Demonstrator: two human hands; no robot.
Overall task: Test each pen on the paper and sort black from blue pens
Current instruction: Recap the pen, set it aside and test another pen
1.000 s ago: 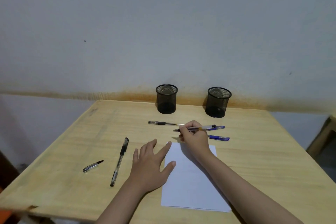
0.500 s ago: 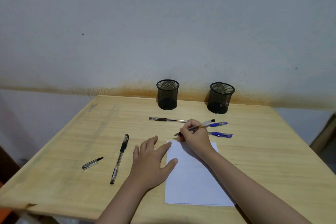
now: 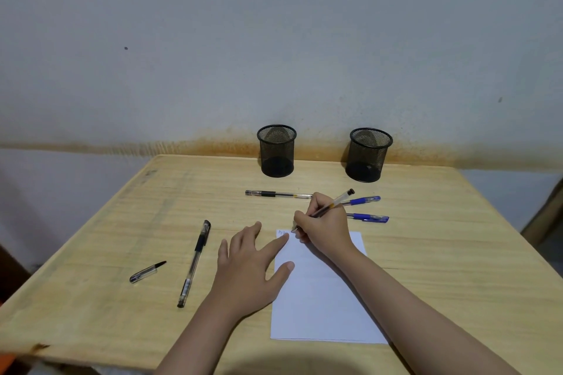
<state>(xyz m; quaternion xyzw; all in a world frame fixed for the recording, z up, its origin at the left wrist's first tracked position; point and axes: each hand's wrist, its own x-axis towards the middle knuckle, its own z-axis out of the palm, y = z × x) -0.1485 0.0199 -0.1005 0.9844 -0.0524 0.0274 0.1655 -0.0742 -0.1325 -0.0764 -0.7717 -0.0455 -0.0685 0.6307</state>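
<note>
The pen (image 3: 330,204) you grip in your right hand (image 3: 324,230) has its tip on the paper's (image 3: 323,298) top-left corner, beside a faint scribble (image 3: 282,233). Your left hand (image 3: 253,268) lies flat and open, fingertips holding the paper's left edge. 2 mesh cups (image 3: 277,151) stand behind on the table (image 3: 122,237).

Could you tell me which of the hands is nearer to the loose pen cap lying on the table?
Left. The left hand lies flat just right of the pen cap, a black pen between them. The right hand writes on the paper, farther right.
</note>
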